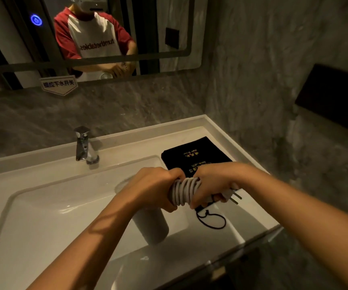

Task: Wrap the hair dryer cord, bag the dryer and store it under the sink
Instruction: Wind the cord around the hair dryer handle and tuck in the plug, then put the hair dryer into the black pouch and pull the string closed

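Note:
A grey hair dryer hangs over the white sink, its barrel pointing down toward me. My left hand grips its upper part. The pale cord is coiled in several turns around the handle between my hands. My right hand is closed on the coil's end and on the plug, whose prongs stick out to the right. A black drawstring bag with gold lettering lies flat on the counter behind my hands; its cord loop trails toward the counter's front edge.
A chrome faucet stands at the back of the basin. The mirror above reflects a person in a red and white shirt. A marble wall closes the right side, with a dark panel on it.

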